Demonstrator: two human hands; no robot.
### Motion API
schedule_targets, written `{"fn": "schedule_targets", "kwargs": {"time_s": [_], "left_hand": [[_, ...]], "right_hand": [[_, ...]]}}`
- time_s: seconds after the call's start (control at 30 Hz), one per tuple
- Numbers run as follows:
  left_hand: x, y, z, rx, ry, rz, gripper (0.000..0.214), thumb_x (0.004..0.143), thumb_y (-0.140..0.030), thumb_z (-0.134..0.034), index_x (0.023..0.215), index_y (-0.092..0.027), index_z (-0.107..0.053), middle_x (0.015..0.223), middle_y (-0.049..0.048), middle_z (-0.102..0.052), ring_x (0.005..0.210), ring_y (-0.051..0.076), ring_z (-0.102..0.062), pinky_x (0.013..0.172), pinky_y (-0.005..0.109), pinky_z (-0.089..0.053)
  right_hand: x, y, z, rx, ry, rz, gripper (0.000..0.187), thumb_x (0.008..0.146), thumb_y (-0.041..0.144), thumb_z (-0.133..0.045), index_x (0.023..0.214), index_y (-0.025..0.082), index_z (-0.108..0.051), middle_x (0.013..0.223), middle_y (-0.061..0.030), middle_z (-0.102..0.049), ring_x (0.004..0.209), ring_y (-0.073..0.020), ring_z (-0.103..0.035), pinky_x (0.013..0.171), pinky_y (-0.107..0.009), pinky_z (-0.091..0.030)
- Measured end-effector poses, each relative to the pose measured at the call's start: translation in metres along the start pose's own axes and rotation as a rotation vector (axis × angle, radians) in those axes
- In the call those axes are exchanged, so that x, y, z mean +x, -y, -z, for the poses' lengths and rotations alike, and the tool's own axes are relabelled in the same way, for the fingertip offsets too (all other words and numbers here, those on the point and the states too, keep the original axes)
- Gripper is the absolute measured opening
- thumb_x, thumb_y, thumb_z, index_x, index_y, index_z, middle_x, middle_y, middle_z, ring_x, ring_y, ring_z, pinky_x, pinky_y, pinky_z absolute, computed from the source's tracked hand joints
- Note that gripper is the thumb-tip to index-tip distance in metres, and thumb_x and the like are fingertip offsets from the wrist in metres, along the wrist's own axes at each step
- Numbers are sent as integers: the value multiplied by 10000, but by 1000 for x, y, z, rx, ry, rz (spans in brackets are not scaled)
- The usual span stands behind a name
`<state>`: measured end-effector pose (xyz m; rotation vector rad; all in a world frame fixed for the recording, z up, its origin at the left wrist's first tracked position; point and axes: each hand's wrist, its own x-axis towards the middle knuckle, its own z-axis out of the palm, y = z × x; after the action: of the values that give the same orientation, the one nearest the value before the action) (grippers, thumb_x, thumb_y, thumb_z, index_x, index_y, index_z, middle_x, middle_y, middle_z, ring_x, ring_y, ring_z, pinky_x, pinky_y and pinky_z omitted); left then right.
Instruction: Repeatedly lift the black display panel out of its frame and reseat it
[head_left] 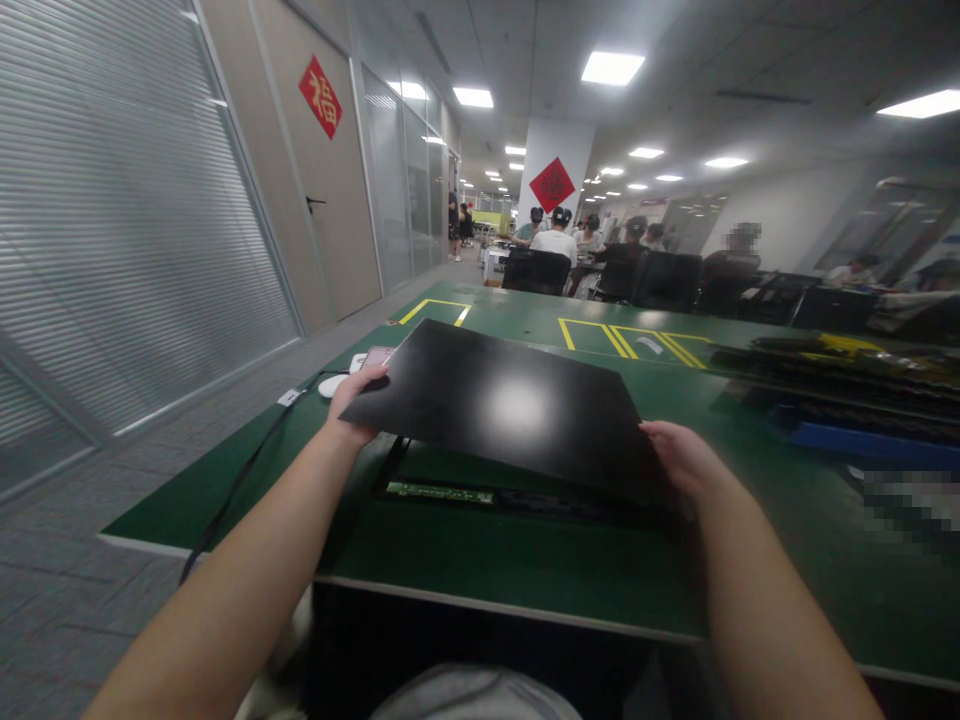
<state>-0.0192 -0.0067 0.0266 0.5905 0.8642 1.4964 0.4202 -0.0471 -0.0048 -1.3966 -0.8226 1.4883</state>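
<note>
A thin black display panel [450,385] is held up in front of me, tilted above the green table, with a ceiling light mirrored on its face. My left hand [360,408] is closed around its left edge. Closed on the right edge is my right hand [679,458], its fingers partly hidden by the panel. Below the panel lies a dark frame with a green circuit board strip [440,493] along its near side; the panel covers much of that frame.
Yellow tape outlines [630,340] mark the green table [247,485]. Dark stacked panels [840,375] and a blue tray [870,440] stand at right. A black cable [247,465] hangs over the left edge, near a white disc [331,385]. Several people sit farther back.
</note>
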Motion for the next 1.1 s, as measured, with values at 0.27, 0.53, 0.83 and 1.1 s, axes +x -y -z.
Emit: {"fn": "schedule_targets", "kwargs": {"time_s": [0.27,0.53,0.83,1.1], "left_hand": [[-5,0,-6,140,31,-59,235,675,-145,-615,888,-164,-713,758,34,-737,740,250,-710,615,332,-593],[2,4,0,137,141,-107,380,646,-152,-647,1019,-174,-717,839,21,-752,763,220,-703,662,304,-582],[12,14,8,242,180,-195,492,568,-194,-752,1054,-123,-725,915,57,-767,863,244,-704,738,295,-551],[10,19,8,284,144,-187,506,529,-240,-811,1020,-130,-750,887,70,-770,871,269,-714,760,321,-555]], "right_hand": [[5,-1,-2,45,-198,128,227,807,110,-538,1023,140,-601,683,-56,-678,548,-152,-632,489,-227,-491],[7,0,3,20,-321,164,381,865,198,-506,1243,146,-494,735,-121,-715,591,-210,-679,515,-277,-528],[10,-3,8,-62,-422,181,342,823,265,-568,1147,157,-588,717,-114,-722,621,-222,-693,572,-310,-548],[12,-3,10,-111,-487,215,204,759,217,-559,947,185,-630,664,-82,-710,599,-201,-662,542,-278,-471]]}}
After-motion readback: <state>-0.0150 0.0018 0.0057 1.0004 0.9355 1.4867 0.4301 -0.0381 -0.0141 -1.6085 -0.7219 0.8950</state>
